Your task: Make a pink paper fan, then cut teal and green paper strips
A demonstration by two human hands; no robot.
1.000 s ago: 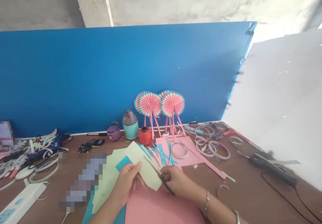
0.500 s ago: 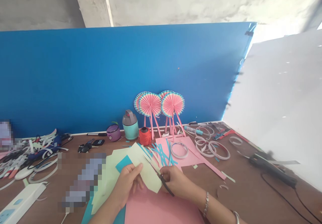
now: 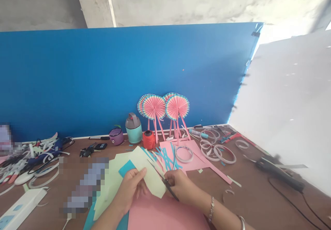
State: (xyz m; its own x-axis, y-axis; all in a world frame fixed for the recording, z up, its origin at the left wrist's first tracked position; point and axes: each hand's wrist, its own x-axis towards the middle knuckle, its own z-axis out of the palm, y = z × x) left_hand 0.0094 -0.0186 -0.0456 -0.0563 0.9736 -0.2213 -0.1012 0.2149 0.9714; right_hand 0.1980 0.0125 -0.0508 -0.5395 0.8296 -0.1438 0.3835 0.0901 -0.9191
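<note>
My left hand (image 3: 133, 185) pinches a pale green sheet of paper (image 3: 152, 178) between thumb and fingers, holding it tilted. In my right hand (image 3: 178, 185) is a pair of scissors (image 3: 169, 188) with dark handles. Their blades lie along the sheet's right edge and point up and left; I cannot tell how far apart they are. A blue piece of paper (image 3: 126, 168) shows just behind my left fingers. Under both hands lies a pink sheet (image 3: 165, 212), with more pale green sheets (image 3: 108, 181) to its left.
Cut blue strips (image 3: 165, 159) and rolls of tape (image 3: 184, 154) lie on pink paper beyond my hands. Pink paper fans (image 3: 154, 107) stand at the blue partition (image 3: 103, 78). A glue gun (image 3: 280, 175) lies right, a power strip (image 3: 22, 207) left, beside tangled cables.
</note>
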